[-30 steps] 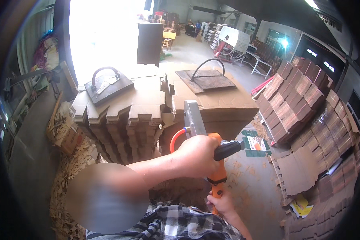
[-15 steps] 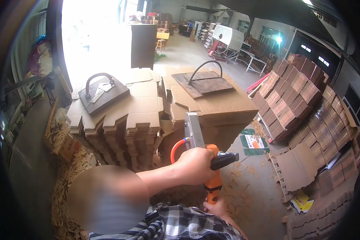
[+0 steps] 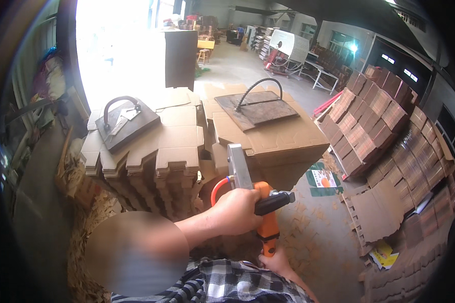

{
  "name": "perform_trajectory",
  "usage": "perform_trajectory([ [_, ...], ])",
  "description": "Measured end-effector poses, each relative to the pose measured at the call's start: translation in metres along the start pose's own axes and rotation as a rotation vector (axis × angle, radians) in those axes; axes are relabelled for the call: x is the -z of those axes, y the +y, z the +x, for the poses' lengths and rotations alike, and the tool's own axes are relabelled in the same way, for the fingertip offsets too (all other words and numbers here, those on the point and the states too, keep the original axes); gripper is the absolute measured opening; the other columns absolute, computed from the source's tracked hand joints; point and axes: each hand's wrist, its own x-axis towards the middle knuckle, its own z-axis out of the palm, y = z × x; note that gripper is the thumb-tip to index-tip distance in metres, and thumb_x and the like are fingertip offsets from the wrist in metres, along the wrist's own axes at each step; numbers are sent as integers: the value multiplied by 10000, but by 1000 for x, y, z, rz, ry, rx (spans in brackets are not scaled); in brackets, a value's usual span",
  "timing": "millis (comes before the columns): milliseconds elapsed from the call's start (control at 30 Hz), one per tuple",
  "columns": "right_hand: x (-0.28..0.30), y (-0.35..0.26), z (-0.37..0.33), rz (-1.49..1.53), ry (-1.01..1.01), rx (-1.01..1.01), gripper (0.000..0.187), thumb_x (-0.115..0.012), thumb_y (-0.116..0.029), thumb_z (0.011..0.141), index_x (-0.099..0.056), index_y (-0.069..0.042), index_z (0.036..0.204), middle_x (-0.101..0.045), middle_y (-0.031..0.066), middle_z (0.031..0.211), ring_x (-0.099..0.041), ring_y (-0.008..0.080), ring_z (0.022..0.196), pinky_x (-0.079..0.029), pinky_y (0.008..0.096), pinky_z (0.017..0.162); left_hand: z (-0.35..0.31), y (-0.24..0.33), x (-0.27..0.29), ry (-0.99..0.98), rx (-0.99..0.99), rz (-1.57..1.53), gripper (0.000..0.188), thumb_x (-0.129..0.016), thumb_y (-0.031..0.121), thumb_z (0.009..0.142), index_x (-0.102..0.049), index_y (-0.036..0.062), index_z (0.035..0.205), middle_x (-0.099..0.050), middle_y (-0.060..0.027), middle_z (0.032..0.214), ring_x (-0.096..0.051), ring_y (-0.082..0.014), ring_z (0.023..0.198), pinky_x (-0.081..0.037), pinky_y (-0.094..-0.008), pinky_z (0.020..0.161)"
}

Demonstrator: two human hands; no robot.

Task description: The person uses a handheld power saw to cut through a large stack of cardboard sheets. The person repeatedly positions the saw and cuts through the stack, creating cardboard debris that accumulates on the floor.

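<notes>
**Orange power tool (image 3: pixel 268 224) in a two-handed grip, the work seemingly partway**

In the head view, the left hand (image 3: pixel 240 206) is closed round the tool at its black side handle (image 3: pixel 276 203), fingers wrapped tight. The right hand (image 3: pixel 276 261) has its fingers about the lower end of the orange body, partly hidden. The tool is held in the air, its metal head (image 3: pixel 240 171) pointing toward the near left corner of the right stack (image 3: pixel 288 135) of cardboard; whether they touch, I cannot tell. A red hose (image 3: pixel 215 190) curves beside the head.

A handled plate (image 3: pixel 258 113) lies on the right stack, toward its far edge. A dark plate (image 3: pixel 136 132) lies by the left edge of the left stack (image 3: pixel 179 139).

Along the left stack's near edge the gaps between flaps look clear, so that side seems done. Scraps (image 3: pixel 311 222) strewn on the floor (image 3: pixel 338 272) suggest much has come off. The right stack's near side is shadowed and partly covered by the tool, so what is left there cannot be judged.
</notes>
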Motion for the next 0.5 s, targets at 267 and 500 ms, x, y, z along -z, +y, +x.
perform_trajectory([
  [267,6,0,2,-268,29,115,153,-589,-123,596,-486,-10,587,-513,60,479,-520,179,447,-406,319,451,4,-10,-9,6,43,-35,261,-621,124,604,-541,-31,799,-563,-184,699,-573,-289,710,-440,-333,652],
  [500,6,29,21,-138,6,62,201,-591,-167,588,-464,-11,571,-464,91,450,-477,213,421,-373,345,441,9,-12,-12,2,144,-41,264,-628,141,616,-536,-41,784,-562,-185,697,-572,-278,704,-435,-326,639],
])
